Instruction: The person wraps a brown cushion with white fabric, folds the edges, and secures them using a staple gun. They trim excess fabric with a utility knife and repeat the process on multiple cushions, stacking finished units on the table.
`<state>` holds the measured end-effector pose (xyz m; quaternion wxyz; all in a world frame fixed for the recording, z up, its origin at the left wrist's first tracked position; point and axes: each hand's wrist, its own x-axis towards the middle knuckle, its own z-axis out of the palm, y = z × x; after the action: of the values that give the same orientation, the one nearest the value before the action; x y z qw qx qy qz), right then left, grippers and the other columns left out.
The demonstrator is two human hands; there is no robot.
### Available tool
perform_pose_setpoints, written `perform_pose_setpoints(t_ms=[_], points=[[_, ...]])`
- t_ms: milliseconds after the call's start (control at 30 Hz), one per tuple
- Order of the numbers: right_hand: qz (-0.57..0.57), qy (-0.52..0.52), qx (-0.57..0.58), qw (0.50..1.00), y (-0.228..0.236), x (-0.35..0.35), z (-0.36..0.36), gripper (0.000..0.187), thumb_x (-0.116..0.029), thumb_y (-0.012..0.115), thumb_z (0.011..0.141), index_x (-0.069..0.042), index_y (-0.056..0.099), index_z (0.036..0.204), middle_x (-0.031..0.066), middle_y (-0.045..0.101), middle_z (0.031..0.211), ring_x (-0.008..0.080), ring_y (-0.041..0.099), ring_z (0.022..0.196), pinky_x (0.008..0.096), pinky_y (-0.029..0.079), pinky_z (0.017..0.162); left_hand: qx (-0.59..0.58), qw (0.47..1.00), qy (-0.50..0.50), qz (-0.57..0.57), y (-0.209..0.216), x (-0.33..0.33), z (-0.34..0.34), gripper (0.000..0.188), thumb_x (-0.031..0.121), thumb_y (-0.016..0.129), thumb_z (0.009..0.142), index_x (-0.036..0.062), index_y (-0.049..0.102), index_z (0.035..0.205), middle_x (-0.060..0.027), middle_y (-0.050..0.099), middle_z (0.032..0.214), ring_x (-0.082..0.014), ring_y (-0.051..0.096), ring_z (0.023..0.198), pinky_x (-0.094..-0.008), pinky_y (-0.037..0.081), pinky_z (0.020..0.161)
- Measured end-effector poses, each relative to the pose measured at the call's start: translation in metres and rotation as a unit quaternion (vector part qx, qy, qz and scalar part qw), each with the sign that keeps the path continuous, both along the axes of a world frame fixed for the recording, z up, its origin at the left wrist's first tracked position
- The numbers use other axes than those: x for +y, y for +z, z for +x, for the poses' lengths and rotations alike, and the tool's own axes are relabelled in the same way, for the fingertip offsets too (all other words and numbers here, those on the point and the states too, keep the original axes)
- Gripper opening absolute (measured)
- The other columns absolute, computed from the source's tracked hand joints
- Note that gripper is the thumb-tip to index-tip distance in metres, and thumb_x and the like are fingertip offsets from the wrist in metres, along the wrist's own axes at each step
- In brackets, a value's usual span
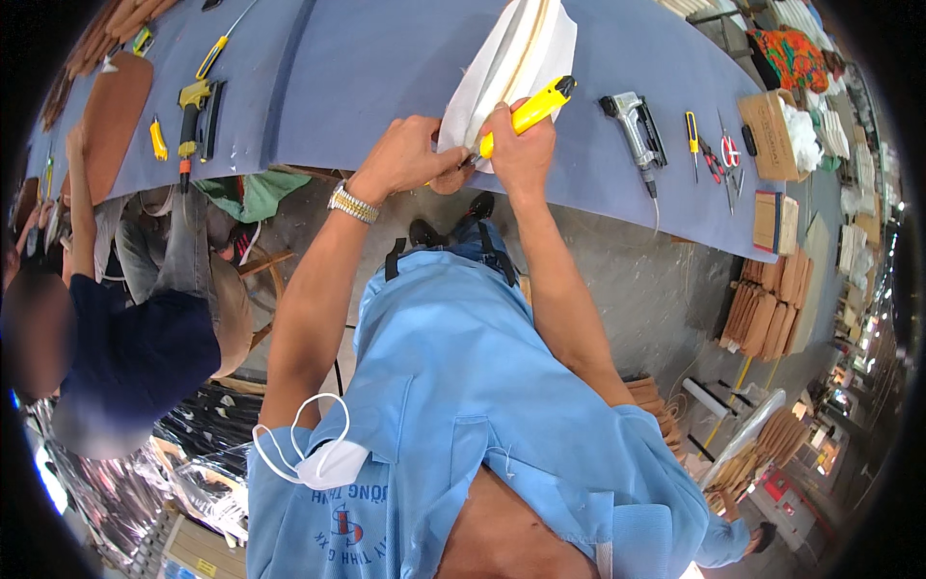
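A long white fabric-covered piece (516,48) with a tan strip along it reaches from the far edge of the view to the near side of the blue-grey table (367,77). In my right hand (524,154) is a yellow utility knife (532,114), its black end pointing up and right. My left hand (405,154) is closed on the near end of the white piece, where a brown part (453,179) shows beneath. The two hands are close together at the table's front edge. The knife's blade and my left fingertips are mostly hidden.
A staple gun (634,135) lies to the right, with a screwdriver (692,135), pliers (712,162), red-handled scissors (730,150) and a cardboard box (767,135) beyond. At left are another staple gun (191,111) and a co-worker (135,338) touching a brown panel (114,121).
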<state>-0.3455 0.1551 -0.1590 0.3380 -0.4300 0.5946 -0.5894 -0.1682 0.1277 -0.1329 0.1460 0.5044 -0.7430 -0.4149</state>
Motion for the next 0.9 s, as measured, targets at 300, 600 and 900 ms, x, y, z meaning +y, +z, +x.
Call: perform_pose_setpoints(t_ms=[300,600,900], points=[[-0.008,-0.108,0.004,0.994,0.003,0.001,0.003,0.011,-0.011,0.062,0.095,-0.002,0.057,0.09,0.007,0.065,0.063,0.0168,0.064,0.056,0.0329,0.05,0.056,-0.019,1.0,-0.004,0.001,0.004,0.005,-0.016,0.05,0.037,0.075,0.084,-0.0077,0.072,0.106,-0.0249,0.074,0.084,-0.0357,0.075,0.077,-0.0425,0.057,0.071],[0.01,-0.119,-0.002,0.993,-0.003,-0.01,-0.009,0.01,-0.01,0.062,0.094,-0.002,0.058,0.09,0.0066,0.065,0.062,0.0156,0.063,0.055,0.0327,0.05,0.055,-0.024,1.0,0.0,0.013,0.017,0.005,-0.027,0.049,0.036,0.073,0.082,-0.0044,0.072,0.11,-0.0257,0.074,0.094,-0.0417,0.072,0.086,-0.0445,0.056,0.078],[0.016,-0.061,-0.087,0.994,-0.003,-0.02,-0.008,0.012,-0.013,0.064,0.096,-0.003,0.058,0.094,0.0055,0.065,0.067,0.0133,0.063,0.06,0.0298,0.048,0.055,0.05,0.993,0.035,0.099,0.005,0.002,-0.008,0.042,0.034,0.073,0.094,-0.0042,0.073,0.112,-0.0142,0.076,0.086,-0.0198,0.073,0.071,-0.0341,0.058,0.065]])
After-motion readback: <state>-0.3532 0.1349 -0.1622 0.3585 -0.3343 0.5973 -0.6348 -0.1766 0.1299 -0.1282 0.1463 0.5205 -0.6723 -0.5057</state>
